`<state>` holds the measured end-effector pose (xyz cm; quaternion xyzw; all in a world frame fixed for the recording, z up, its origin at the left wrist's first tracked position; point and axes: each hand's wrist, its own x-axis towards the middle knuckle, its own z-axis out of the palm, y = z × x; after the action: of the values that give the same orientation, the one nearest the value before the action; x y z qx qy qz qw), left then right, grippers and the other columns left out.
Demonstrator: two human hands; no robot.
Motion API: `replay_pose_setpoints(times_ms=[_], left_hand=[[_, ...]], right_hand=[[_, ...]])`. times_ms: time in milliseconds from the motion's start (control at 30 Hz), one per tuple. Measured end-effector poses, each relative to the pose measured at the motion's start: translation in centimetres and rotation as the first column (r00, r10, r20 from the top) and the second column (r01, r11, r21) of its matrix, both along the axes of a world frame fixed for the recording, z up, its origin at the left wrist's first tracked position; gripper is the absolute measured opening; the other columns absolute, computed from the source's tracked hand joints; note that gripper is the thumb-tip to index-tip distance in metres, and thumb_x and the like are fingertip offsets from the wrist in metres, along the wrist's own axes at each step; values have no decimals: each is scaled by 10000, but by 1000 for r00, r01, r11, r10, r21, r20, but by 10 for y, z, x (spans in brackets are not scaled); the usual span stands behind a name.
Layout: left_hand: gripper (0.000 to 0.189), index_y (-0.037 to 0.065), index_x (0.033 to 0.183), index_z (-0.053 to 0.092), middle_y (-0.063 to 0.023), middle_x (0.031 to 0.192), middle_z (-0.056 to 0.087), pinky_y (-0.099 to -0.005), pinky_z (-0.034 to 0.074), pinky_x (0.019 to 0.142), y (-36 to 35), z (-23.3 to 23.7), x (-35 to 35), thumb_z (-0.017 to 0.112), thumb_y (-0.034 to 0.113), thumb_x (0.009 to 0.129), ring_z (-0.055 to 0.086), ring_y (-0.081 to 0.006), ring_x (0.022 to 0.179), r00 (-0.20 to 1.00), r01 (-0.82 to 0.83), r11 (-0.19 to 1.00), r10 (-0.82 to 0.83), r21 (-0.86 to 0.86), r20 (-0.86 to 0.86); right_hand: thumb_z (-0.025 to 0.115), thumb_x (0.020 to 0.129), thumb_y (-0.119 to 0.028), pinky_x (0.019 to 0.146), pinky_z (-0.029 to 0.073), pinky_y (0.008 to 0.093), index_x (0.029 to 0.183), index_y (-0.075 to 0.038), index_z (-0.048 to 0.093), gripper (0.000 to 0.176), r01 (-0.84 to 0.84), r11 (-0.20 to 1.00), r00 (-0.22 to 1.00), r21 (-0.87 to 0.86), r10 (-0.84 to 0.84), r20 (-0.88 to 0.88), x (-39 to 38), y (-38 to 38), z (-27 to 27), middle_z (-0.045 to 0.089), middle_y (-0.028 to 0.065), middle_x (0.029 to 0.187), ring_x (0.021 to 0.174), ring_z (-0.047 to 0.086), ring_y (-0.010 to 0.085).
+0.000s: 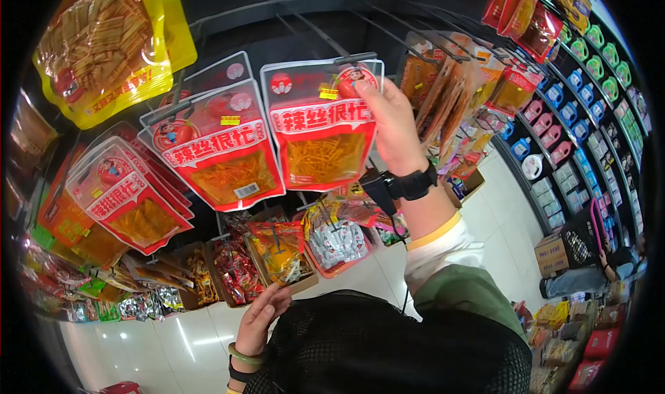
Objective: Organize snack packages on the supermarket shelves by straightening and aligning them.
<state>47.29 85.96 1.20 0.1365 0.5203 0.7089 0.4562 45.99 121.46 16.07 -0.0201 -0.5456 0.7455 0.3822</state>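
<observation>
My right hand (389, 120) grips the upper right edge of a red and clear snack packet (324, 155), thumb on its front, near the tip of a metal hook. The packet is upright with a yellow price sticker. A similar packet (225, 165) hangs tilted just to its left, and further left is another red packet (131, 203). My left hand (263, 318) is low in the view, its fingers loosely extended near a box of yellow-red packets (280, 252), and it holds nothing.
A large yellow snack bag (104, 47) hangs at upper left. More packets (443, 82) hang right of my right hand. Shelves of bottles (568, 117) line the right side. A person (582, 279) is partly visible at lower right, beside a cardboard box (551, 255).
</observation>
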Motion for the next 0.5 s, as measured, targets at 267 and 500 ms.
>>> replay_pose_setpoints(times_ms=[267,500], left_hand=[[601,18,1323,364,-159,1242,498,-350,381,961,-9,-5,-5,540,363,864,507,-263,1121,999,-38,998,38,-48,-5],[609,25,1320,373,-123,1247,502,-311,392,926,-42,-23,-13,528,401,866,524,-208,1074,976,-219,963,219,-159,-16]], right_hand=[[532,874,-83,794,443,232,1038,6,523,186,259,956,941,134,-281,190,45,9,-68,623,85,962,888,577,111],[477,887,-43,781,451,237,1021,10,534,155,295,932,854,209,-356,379,86,0,-137,630,91,934,855,586,126]])
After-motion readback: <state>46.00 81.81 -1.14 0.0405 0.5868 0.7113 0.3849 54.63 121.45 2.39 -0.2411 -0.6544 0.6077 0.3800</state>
